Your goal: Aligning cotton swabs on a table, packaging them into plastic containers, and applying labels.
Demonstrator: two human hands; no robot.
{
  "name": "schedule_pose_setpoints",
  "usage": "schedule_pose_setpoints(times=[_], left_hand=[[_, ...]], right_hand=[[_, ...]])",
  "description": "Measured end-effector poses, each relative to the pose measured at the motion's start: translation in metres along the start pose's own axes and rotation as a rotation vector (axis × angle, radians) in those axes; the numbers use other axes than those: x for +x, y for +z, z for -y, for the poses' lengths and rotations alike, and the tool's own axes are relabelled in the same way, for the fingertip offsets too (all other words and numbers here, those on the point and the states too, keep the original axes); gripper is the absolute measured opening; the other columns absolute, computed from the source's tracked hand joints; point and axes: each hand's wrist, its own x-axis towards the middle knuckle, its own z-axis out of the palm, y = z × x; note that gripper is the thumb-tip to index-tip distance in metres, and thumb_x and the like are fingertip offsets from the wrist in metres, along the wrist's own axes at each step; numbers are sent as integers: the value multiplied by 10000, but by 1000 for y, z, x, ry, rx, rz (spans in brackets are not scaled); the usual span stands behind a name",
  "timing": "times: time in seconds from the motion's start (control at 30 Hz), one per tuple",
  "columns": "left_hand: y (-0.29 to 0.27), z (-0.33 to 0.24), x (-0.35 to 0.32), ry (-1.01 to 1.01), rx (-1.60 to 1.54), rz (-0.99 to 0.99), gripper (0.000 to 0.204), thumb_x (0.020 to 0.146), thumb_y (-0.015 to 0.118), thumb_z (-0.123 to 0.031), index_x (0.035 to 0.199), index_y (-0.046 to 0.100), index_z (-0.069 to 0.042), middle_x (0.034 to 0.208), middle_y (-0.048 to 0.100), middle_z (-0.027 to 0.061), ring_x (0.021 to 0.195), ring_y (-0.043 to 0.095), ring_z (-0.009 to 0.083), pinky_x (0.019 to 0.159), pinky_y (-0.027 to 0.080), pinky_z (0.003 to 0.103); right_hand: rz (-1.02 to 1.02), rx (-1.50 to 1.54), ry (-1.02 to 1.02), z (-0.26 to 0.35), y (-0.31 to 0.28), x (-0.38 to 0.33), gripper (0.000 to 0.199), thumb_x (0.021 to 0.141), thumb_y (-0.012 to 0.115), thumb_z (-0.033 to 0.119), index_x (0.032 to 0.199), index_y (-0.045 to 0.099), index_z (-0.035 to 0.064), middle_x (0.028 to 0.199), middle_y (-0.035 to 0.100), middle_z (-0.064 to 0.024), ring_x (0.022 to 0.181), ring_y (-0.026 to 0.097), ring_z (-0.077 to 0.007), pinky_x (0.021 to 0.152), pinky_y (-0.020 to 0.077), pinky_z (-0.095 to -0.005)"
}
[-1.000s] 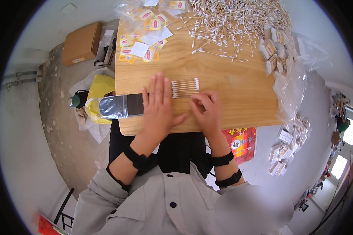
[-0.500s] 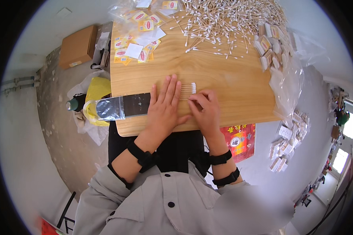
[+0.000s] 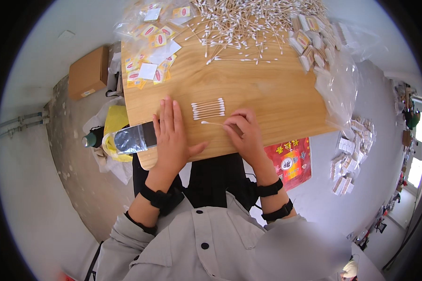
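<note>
Several cotton swabs lie side by side in a neat row (image 3: 208,109) on the wooden table. Just below the row a single cotton swab (image 3: 212,123) points left, its other end between the thumb and fingertips of my right hand (image 3: 244,133). My left hand (image 3: 170,136) rests to the left of the row with fingers stretched and thumb out, holding nothing. Its side covers part of a dark flat strip (image 3: 150,133), and a clear plastic bag (image 3: 130,139) sits at the strip's left end over the table edge.
A big heap of loose cotton swabs (image 3: 248,28) covers the far side. Yellow and white cards (image 3: 148,71) lie far left; bundled swabs (image 3: 309,44) and clear plastic (image 3: 337,89) far right. More packs (image 3: 347,159) are on the floor, right. A yellow bag (image 3: 116,119) stands left.
My left hand has slid left off the row of swabs, uncovering it. My right hand stays near the row's right end, now with one swab sticking out below the row. The view has shifted slightly.
</note>
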Motion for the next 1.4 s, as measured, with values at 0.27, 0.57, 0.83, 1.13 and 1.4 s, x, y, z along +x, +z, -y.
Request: schedule_pose_setpoints(times=[0.27,0.57,0.83,1.13,1.4], left_hand=[[25,-23,14,154,37,-17,977,762,733,-372,1496,215,13,1576,174,197,1464,159,361,1144,126,577],[43,-32,23,255,104,-26,863,847,630,-417,1500,240,-9,1580,216,143,1466,190,297,1164,117,531],[33,-28,17,249,135,52,864,847,630,-419,1499,238,-10,1574,219,161,1460,198,317,1164,157,508],[28,-32,0,263,63,121,778,891,576,-391,1482,264,6,1561,242,171,1456,220,297,1170,181,465],[26,-32,2,268,62,96,728,897,566,-377,1461,313,8,1550,270,170,1448,239,298,1168,191,464]], right_hand=[[480,587,864,5,-103,-73,152,890,638,117,1006,646,18,864,687,-33,786,660,-107,641,459,-212],[-187,-270,1203,-123,-181,-255,198,897,609,146,1012,655,-8,910,698,-104,840,692,-185,729,522,-322],[-243,-214,894,-80,-132,-179,215,896,640,185,1009,651,2,893,664,-134,785,668,-222,694,517,-306],[-286,99,274,-12,-43,5,183,884,632,60,1064,647,29,933,606,-90,801,621,-166,648,496,-269],[-260,-199,86,-43,12,119,226,809,662,32,1028,670,89,980,537,-137,760,602,-286,630,497,-363]])
